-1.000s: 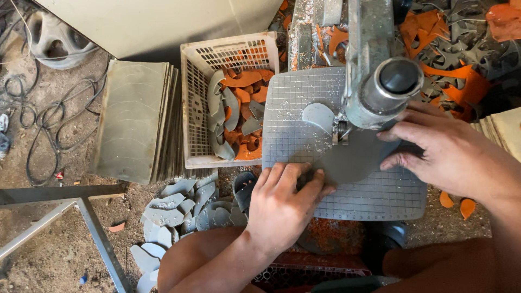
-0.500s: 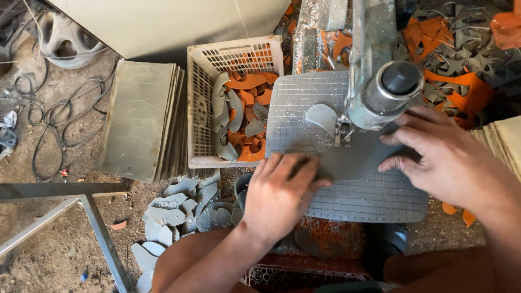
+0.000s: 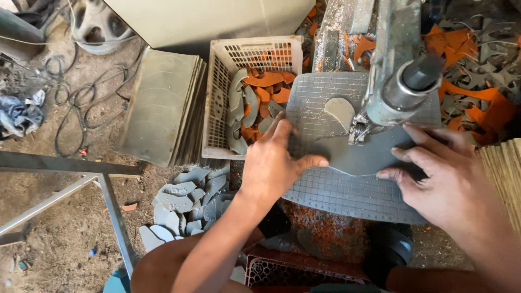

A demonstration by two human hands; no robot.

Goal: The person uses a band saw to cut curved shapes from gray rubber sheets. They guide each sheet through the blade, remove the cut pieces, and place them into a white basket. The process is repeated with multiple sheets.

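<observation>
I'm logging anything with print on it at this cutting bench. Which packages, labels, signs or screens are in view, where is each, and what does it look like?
No labels, signs or screens show.
Containers only:
Plastic crate: left of the cutting table, beige lattice walls, rectangular, holding grey and orange offcuts.
Second crate: bottom edge under the table, reddish lattice, partly hidden.

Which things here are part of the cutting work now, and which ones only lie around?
In use:
left hand
right hand
grey sheet
saw table
saw head

Lying about:
crate of offcuts
stack of sheets
cables
cut pieces on the ground
</observation>
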